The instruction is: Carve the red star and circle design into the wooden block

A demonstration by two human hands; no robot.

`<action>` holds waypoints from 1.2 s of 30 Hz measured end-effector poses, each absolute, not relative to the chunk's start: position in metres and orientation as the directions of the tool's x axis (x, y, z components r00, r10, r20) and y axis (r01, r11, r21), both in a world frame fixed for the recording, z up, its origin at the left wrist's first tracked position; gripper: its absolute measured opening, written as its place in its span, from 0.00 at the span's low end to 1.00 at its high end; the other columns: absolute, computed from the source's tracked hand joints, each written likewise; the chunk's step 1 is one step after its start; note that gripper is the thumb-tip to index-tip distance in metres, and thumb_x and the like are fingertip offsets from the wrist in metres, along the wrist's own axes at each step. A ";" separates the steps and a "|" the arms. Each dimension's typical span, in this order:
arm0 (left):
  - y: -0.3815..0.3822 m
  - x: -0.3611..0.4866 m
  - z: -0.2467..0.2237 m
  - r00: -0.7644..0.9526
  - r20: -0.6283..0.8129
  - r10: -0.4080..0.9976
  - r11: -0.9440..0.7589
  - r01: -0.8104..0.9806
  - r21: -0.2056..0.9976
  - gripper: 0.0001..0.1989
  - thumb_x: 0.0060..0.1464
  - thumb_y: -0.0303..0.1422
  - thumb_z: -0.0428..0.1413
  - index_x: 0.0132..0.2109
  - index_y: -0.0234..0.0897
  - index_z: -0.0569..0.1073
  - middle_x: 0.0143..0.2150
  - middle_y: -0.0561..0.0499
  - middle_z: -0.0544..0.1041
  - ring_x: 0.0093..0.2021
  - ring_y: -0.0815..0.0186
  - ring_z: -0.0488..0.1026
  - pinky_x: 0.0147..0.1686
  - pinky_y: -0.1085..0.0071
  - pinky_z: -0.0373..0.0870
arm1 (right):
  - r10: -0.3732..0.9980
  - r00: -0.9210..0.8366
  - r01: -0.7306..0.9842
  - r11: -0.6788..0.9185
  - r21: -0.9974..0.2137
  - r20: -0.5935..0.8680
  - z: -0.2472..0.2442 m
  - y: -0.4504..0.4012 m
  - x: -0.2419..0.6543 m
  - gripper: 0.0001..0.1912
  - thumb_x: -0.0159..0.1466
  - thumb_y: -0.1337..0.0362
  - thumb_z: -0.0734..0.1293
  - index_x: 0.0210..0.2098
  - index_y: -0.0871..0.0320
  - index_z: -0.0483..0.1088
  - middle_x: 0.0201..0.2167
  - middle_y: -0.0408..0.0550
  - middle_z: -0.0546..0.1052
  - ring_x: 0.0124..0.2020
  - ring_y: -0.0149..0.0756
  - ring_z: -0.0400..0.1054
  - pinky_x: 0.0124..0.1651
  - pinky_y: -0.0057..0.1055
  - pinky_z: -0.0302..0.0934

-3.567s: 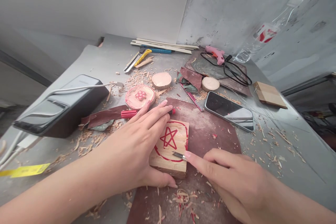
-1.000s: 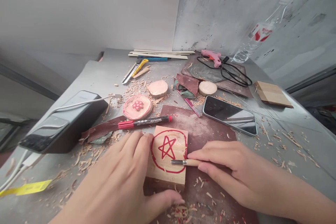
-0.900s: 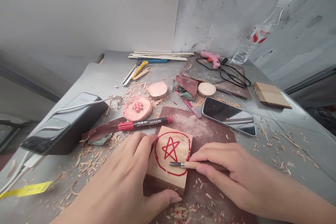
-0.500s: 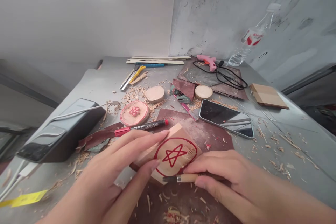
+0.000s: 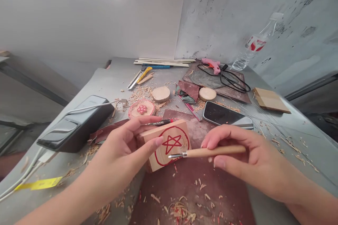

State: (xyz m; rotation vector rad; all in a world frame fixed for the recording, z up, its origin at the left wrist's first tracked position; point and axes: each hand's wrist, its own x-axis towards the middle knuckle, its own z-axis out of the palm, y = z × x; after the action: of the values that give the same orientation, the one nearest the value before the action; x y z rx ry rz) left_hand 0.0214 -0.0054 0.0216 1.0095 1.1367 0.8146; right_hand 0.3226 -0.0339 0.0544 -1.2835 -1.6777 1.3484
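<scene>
My left hand (image 5: 132,147) grips a square wooden block (image 5: 153,160) by its left side, thumb on the front and fingers behind. The block is tilted up, its face toward me, with a red circle and star drawn on it. Between the thumb and fingers of my right hand (image 5: 245,154) is a carving tool (image 5: 203,152) with a wooden handle. Its metal tip points left, in front of the block's lower part. Below them lies a dark red sheet (image 5: 195,190) strewn with wood shavings.
A phone (image 5: 224,114), a black box-shaped device (image 5: 76,123), a round slice with a red flower (image 5: 136,107), plain wood slices (image 5: 161,94), a box cutter (image 5: 139,77), a pink glue gun (image 5: 212,65), a square board (image 5: 271,100) and a bottle (image 5: 250,49) surround the hands.
The block has been lifted and tilted up toward me. My right hand has risen with the carving tool, and its fingers have left the block's edge. The view has shifted slightly.
</scene>
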 end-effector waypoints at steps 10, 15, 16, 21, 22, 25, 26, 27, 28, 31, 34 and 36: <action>0.001 0.039 0.044 0.338 -0.430 0.837 0.541 -0.396 0.742 0.23 0.51 0.45 0.82 0.47 0.36 0.88 0.42 0.42 0.91 0.38 0.59 0.88 0.35 0.71 0.86 | 0.982 -0.173 -0.033 0.078 -0.996 0.082 0.079 -0.005 0.293 0.15 0.72 0.48 0.82 0.37 0.50 0.81 0.34 0.42 0.76 0.35 0.34 0.70 0.38 0.29 0.70; -0.005 0.050 0.067 0.373 -0.396 0.839 0.538 -0.462 0.705 0.14 0.71 0.41 0.69 0.56 0.38 0.88 0.51 0.42 0.91 0.40 0.61 0.87 0.36 0.71 0.86 | 0.983 -0.126 -0.056 0.125 -0.991 0.132 0.093 0.013 0.254 0.20 0.76 0.44 0.76 0.35 0.52 0.78 0.40 0.44 0.80 0.44 0.37 0.74 0.50 0.34 0.71; -0.007 0.051 0.069 0.375 -0.383 0.844 0.531 -0.477 0.700 0.15 0.74 0.41 0.66 0.59 0.40 0.87 0.54 0.42 0.90 0.42 0.60 0.88 0.38 0.71 0.86 | 0.987 -0.131 -0.115 0.077 -0.990 0.092 0.094 0.016 0.247 0.21 0.74 0.42 0.77 0.36 0.51 0.77 0.41 0.44 0.81 0.42 0.38 0.76 0.47 0.35 0.72; -0.013 0.055 0.060 0.455 -0.314 0.833 0.538 -0.539 0.648 0.27 0.77 0.49 0.56 0.72 0.40 0.79 0.60 0.38 0.88 0.56 0.50 0.88 0.48 0.63 0.87 | 0.992 -0.087 -0.146 0.073 -0.987 0.086 0.085 0.023 0.233 0.26 0.72 0.38 0.77 0.34 0.52 0.74 0.37 0.42 0.80 0.36 0.35 0.75 0.42 0.34 0.71; -0.014 0.054 0.056 0.491 -0.305 0.816 0.559 -0.539 0.630 0.30 0.76 0.52 0.57 0.74 0.40 0.77 0.61 0.37 0.87 0.57 0.47 0.88 0.50 0.60 0.87 | 0.993 -0.085 -0.130 0.076 -0.989 0.087 0.081 0.023 0.233 0.27 0.73 0.36 0.75 0.35 0.52 0.73 0.36 0.42 0.79 0.35 0.34 0.74 0.41 0.33 0.70; -0.015 0.050 0.041 0.662 -0.225 0.715 0.662 -0.537 0.523 0.40 0.72 0.57 0.61 0.81 0.46 0.68 0.66 0.37 0.85 0.62 0.42 0.86 0.59 0.50 0.85 | 0.990 -0.131 -0.043 0.041 -0.998 0.046 0.067 0.023 0.236 0.27 0.78 0.36 0.69 0.35 0.52 0.71 0.31 0.39 0.74 0.28 0.32 0.67 0.34 0.31 0.65; -0.016 0.049 0.038 0.717 -0.183 0.672 0.699 -0.533 0.477 0.41 0.72 0.58 0.61 0.82 0.50 0.65 0.68 0.39 0.85 0.63 0.41 0.86 0.62 0.47 0.83 | 0.988 -0.149 0.002 0.037 -0.999 0.036 0.064 0.022 0.237 0.27 0.79 0.37 0.68 0.34 0.52 0.70 0.27 0.37 0.70 0.26 0.31 0.63 0.31 0.31 0.63; -0.018 0.048 0.034 0.758 -0.142 0.636 0.729 -0.531 0.432 0.41 0.73 0.58 0.61 0.84 0.53 0.61 0.69 0.40 0.84 0.64 0.42 0.85 0.64 0.45 0.81 | 0.986 -0.163 0.039 0.039 -0.998 0.032 0.063 0.022 0.238 0.27 0.80 0.38 0.67 0.34 0.51 0.68 0.24 0.35 0.66 0.24 0.30 0.60 0.29 0.31 0.60; -0.019 0.048 0.032 0.780 -0.119 0.615 0.750 -0.531 0.394 0.41 0.74 0.58 0.59 0.84 0.56 0.59 0.69 0.41 0.84 0.65 0.42 0.85 0.65 0.44 0.80 | 0.983 -0.180 0.066 0.049 -0.997 0.036 0.062 0.022 0.239 0.27 0.80 0.39 0.68 0.34 0.51 0.67 0.22 0.33 0.63 0.23 0.30 0.59 0.28 0.31 0.59; -0.023 0.049 0.029 0.782 -0.124 0.611 0.765 -0.543 0.345 0.40 0.75 0.60 0.57 0.84 0.54 0.61 0.66 0.40 0.86 0.64 0.41 0.85 0.64 0.44 0.81 | 0.971 -0.224 0.073 0.104 -0.992 0.086 0.066 0.023 0.241 0.23 0.78 0.43 0.74 0.36 0.50 0.66 0.23 0.32 0.66 0.21 0.29 0.63 0.29 0.30 0.64; -0.025 0.053 0.029 0.773 -0.138 0.619 0.759 -0.544 0.357 0.39 0.73 0.61 0.58 0.80 0.47 0.71 0.64 0.37 0.86 0.63 0.40 0.85 0.61 0.46 0.82 | 0.967 -0.215 0.015 0.142 -0.990 0.136 0.071 0.023 0.240 0.17 0.76 0.46 0.77 0.45 0.49 0.71 0.29 0.35 0.75 0.22 0.31 0.71 0.31 0.32 0.73; -0.024 0.056 0.028 0.765 -0.149 0.627 0.753 -0.545 0.368 0.37 0.71 0.61 0.61 0.76 0.45 0.76 0.64 0.36 0.87 0.62 0.39 0.85 0.60 0.48 0.83 | 0.972 -0.186 -0.010 0.148 -0.989 0.147 0.072 0.023 0.237 0.18 0.76 0.46 0.77 0.54 0.47 0.71 0.30 0.35 0.77 0.23 0.34 0.74 0.30 0.34 0.76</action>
State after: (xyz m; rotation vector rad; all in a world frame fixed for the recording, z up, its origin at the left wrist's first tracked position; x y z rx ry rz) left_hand 0.0561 -0.0244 0.0281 0.3145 0.2720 0.6480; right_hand 0.2372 0.0227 0.0721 -1.0063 -1.4142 1.2287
